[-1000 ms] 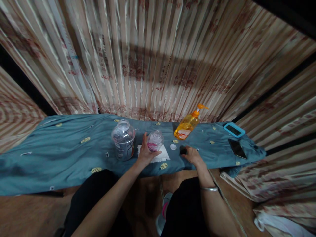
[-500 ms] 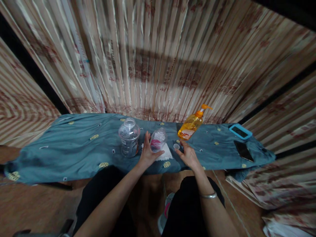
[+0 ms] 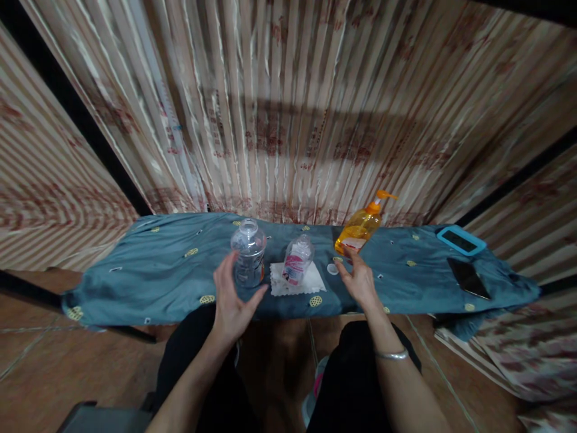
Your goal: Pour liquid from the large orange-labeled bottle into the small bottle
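My left hand (image 3: 234, 300) is open, thumb and fingers spread around the near side of a large clear plastic bottle (image 3: 249, 258) without a cap; whether it touches the bottle I cannot tell. Right of it, a smaller clear bottle (image 3: 296, 264) with a pink label stands on a white paper napkin (image 3: 313, 282). My right hand (image 3: 359, 281) is open beside a small whitish cap (image 3: 332, 269) lying on the cloth. Its fingertips are close to the base of an orange pump bottle (image 3: 359, 228), which holds yellow-orange liquid.
A patterned teal cloth (image 3: 171, 276) covers the narrow table. At the right end lie a blue-framed device (image 3: 460, 240) and a dark phone (image 3: 467, 278). Pleated curtains (image 3: 288, 132) hang behind, and dark poles (image 3: 90, 120) flank the table.
My left hand has moved left from the small labelled bottle to the large clear bottle. My right hand stays near the cap and pump bottle. The view has shifted slightly.
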Tool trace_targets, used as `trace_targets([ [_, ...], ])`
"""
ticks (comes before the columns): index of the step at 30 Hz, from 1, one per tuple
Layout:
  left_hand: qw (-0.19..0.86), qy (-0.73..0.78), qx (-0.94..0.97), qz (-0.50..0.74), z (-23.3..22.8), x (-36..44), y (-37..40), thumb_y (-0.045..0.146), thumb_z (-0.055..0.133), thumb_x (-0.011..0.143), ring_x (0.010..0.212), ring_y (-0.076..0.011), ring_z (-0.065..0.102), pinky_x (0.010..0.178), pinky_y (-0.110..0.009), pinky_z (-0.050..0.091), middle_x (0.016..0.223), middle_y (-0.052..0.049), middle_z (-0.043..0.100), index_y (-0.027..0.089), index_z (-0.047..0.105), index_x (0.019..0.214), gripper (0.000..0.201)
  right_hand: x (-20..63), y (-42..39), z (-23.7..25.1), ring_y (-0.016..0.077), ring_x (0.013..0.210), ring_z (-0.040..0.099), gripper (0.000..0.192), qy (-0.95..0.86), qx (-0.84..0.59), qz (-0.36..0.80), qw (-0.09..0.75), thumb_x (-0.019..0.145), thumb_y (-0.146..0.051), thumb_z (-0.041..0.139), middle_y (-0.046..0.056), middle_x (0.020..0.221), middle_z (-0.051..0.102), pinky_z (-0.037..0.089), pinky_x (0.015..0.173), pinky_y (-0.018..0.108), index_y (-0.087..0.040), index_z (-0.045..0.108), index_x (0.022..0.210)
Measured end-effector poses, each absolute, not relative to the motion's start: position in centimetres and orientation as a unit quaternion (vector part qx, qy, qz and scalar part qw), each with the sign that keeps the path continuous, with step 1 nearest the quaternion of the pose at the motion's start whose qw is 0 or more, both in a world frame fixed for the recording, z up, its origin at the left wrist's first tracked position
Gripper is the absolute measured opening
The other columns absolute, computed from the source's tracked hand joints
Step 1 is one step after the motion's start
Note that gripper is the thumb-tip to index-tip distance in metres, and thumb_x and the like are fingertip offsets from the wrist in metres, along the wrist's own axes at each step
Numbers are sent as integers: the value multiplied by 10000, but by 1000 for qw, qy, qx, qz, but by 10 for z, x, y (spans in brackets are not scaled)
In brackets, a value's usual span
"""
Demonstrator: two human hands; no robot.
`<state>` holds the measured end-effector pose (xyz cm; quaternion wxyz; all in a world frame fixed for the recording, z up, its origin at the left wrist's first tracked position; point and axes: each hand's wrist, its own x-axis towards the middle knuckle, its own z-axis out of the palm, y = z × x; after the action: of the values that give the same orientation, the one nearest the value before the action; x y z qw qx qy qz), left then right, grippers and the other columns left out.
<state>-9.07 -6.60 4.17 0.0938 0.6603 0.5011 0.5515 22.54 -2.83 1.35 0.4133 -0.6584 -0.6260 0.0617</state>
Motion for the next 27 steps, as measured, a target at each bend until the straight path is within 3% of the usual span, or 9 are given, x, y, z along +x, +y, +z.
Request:
trace_targets([
  [4,197,536,563,598,42,-95,-26,356,895,555,1504,-343,207,1230,-510,195,1600,-182,228,236,129,1529,1245,222,-28,16,225,1122,601,494,-612,-654,67,440,903,-457,581,102,1279,590,482,989,494,-189,514,1312],
  [7,288,540,518,598,37,-89,1,295,908,491,1463,-329,321,1210,-462,270,1574,-178,298,231,123,1523,1298,220,-29,18,217,1099,609,479,-609,-647,72,453,904,-454,581,98,1266,598,483,987,492,-189,525,1299],
  [9,307,558,498,588,35,-86,10,270,902,486,1380,-315,449,1174,-459,337,1476,-159,453,226,170,1506,1256,219,-30,20,210,1080,616,472,-610,-640,79,461,909,-454,574,97,1265,599,488,979,485,-192,525,1299],
  [14,274,587,497,577,30,-85,11,262,876,507,1165,-288,620,1056,-449,466,1220,-104,639,188,435,1336,942,215,-33,25,204,1049,628,479,-602,-628,92,484,905,-464,577,94,1241,612,491,972,483,-185,530,1292],
  [18,265,589,493,582,29,-89,9,303,878,485,1019,-263,668,985,-446,508,1069,-60,681,193,526,1196,801,203,-43,39,187,999,645,466,-600,-608,112,508,903,-483,573,91,1217,635,499,958,467,-184,556,1260],
  [22,288,575,494,584,40,-89,-1,365,874,471,992,-273,669,982,-462,505,1070,-87,694,156,549,1150,781,182,-72,51,180,981,659,452,-597,-578,158,533,885,-475,598,91,1231,652,494,972,452,-197,579,1242],
  [27,335,535,513,581,67,-86,-33,428,884,434,961,-290,684,927,-445,546,1000,-79,721,148,595,1057,741,156,-126,39,189,1029,672,374,-570,-541,290,546,857,-417,645,49,1214,682,511,960,376,-296,628,1210],
])
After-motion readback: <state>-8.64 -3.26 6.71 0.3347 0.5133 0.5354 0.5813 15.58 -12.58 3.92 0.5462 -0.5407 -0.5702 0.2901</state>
